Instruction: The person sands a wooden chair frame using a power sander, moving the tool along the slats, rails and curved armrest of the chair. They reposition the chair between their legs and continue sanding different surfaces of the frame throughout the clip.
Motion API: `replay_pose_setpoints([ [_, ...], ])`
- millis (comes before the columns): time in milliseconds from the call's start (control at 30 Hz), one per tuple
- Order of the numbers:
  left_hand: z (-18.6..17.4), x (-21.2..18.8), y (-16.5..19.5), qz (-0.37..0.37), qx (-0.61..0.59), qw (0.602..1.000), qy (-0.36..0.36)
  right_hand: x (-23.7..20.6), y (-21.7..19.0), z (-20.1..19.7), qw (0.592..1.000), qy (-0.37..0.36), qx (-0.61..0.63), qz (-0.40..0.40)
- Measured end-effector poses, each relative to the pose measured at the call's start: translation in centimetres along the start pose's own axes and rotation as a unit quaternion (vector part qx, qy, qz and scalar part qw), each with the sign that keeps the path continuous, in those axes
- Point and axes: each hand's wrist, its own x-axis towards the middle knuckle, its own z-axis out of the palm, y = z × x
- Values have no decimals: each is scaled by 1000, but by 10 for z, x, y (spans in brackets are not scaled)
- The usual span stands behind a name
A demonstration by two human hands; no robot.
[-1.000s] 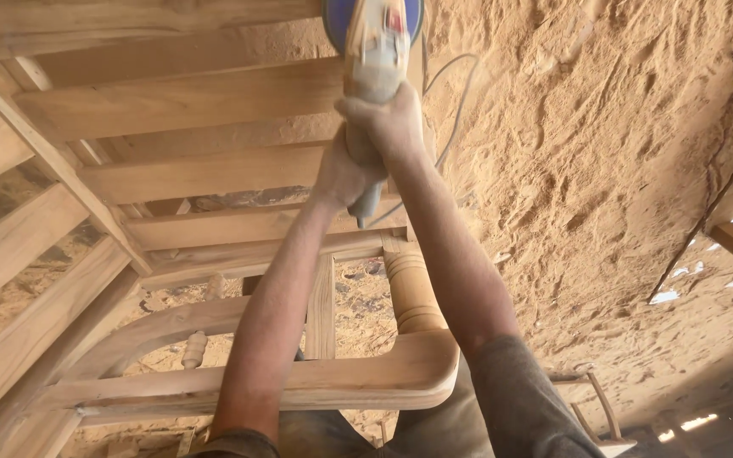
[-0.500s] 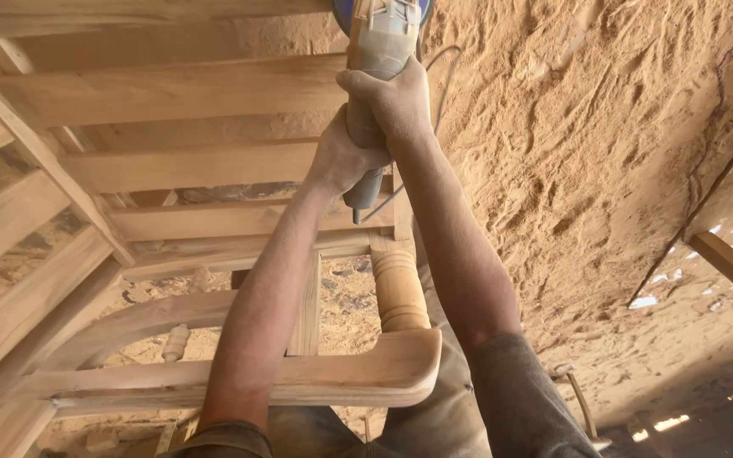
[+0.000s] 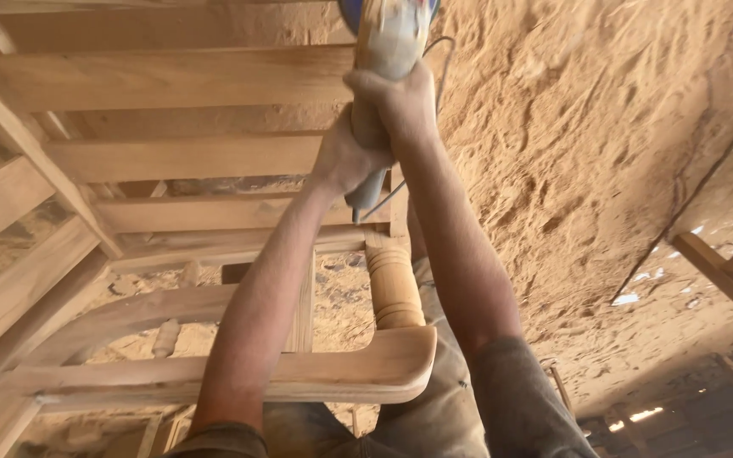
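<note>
Clearly both hands are wrapped around a power sander [image 3: 388, 51], its dusty grey body reaching up to a blue head that is cut off by the top edge of the view. The right hand [image 3: 396, 106] grips the body high up, fingers curled tight over it; the left hand [image 3: 345, 161] is clenched around the lower end, just above where the cord [image 3: 383, 203] comes out. Neither hand is spread; both are closed fast on the tool.

The sander sits over the upper slats [image 3: 171, 80] of a bare wooden bench frame, at their right-hand end. Lower in the view are a rounded armrest [image 3: 366, 369] and the turned post [image 3: 394, 288] that carries it. Thick sawdust [image 3: 587, 153] covers the floor to the right, and another piece of timber [image 3: 731, 271] lies at the far right.

By the look of it, the step in hand is smoothing the slats, with the tool at or near the top one; whether the pad is touching wood cannot be told, since the head is out of frame. The next move would seem to call for a steady two-handed press and an even pass along the grain, keeping the cord away from the pad.
</note>
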Motion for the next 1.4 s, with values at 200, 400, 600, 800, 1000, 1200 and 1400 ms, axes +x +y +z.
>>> replay_pose_setpoints([
  [200,24,-35,-28,-14,-48,999,8,-41,18,-2,997,2,-66,37],
  [400,11,-36,-50,38,-11,999,28,-47,26,9,999,2,-35,20],
  [600,-25,-7,-37,48,-67,996,44,1,13,43,993,0,-101,-67],
  [800,-21,4,-39,61,-50,996,31,8,18,37,996,6,-92,-16],
  [1000,-13,-3,-35,66,-26,997,26,-10,19,24,998,16,-58,-14],
  [1200,-32,8,-18,45,98,993,38,12,20,34,998,10,-18,-67],
  [1400,-10,6,-26,12,59,998,12,5,30,14,999,7,-13,-28],
])
